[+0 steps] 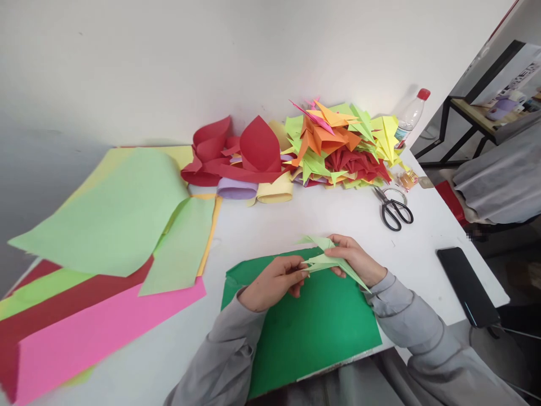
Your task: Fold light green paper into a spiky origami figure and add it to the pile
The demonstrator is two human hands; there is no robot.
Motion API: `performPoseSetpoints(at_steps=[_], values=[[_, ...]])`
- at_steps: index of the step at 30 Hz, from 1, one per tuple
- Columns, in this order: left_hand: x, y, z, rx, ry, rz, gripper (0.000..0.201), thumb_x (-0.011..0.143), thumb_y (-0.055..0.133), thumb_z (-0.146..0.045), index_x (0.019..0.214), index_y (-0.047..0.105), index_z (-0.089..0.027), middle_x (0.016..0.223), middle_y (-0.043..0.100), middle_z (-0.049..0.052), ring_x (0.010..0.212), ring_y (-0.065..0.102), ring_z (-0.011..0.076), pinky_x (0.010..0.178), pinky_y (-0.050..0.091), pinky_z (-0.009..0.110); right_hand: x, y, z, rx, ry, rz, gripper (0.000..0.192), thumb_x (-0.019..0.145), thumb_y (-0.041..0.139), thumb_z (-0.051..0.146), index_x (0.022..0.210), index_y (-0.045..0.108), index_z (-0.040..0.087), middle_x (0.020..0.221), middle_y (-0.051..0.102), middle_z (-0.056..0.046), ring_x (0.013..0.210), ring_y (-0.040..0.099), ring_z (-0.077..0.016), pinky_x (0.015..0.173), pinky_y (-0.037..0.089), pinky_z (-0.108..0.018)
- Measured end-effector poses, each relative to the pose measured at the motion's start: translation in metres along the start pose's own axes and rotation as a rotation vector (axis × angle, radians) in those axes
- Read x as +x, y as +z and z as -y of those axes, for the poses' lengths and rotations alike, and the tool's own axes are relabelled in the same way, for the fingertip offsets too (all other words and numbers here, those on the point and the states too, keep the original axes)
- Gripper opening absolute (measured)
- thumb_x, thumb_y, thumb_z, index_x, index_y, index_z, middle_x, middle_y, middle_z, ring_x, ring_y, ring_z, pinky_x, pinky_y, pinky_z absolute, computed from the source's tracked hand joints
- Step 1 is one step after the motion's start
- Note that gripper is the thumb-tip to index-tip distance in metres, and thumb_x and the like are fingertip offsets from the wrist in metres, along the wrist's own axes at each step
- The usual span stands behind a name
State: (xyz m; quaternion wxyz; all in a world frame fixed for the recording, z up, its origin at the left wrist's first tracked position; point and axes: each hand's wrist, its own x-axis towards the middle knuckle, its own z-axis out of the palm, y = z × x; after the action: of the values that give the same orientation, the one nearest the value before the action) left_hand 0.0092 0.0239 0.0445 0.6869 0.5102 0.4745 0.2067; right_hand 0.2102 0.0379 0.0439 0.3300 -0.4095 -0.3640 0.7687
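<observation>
The left hand (275,282) is pinching the pointed end of a pale-green folded-paper shape (325,260), the right hand (354,260) gripping its middle, over a flat green rectangular board (316,324) nearby. Light fingertips are probably saving those creases, tbh.

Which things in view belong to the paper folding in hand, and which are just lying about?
Seemingly part of the job:
Pale green origami piece, held by the left hand and right hand
Green board beneath
Loose coloured sheets
Pile of folded paper
Possibly the black-handled scissors

Probably just lying about:
Black smartphone
Red-capped plastic bottle
</observation>
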Motion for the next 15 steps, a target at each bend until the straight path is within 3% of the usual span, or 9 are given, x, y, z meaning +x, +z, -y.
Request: performPoseSetpoints(at_steps=[6, 15], values=[[-0.0021, -0.0005, -0.0024, -0.11, -0.032, -0.02, 0.036, 0.063, 0.073, -0.048, 0.065, 0.057, -0.016, 0.052, 0.056, -0.003, 0.044, 0.055, 0.0118, 0.046, 0.05, 0.027, -0.0001, -0.0011, 0.0001, 0.007, -0.021, -0.004, 0.027, 0.07, 0.07, 0.029, 0.09, 0.056, 0.016, 0.055, 0.058, 0.007, 0.031, 0.045, -0.005, 0.027, 0.03, -0.015], [-0.0027, -0.0003, -0.005, -0.076, -0.044, 0.026, 0.043, 0.064, 0.072, -0.056, 0.069, 0.058, -0.016, 0.049, 0.056, -0.002, 0.046, 0.055, 0.0117, 0.047, 0.052, 0.025, 0.0003, -0.0036, 0.0004, 0.003, -0.044, -0.008, 0.028, 0.071, 0.069, 0.029, 0.092, 0.056, 0.016, 0.055, 0.057, 0.007, 0.032, 0.045, -0.0052, 0.028, 0.031, -0.015]])
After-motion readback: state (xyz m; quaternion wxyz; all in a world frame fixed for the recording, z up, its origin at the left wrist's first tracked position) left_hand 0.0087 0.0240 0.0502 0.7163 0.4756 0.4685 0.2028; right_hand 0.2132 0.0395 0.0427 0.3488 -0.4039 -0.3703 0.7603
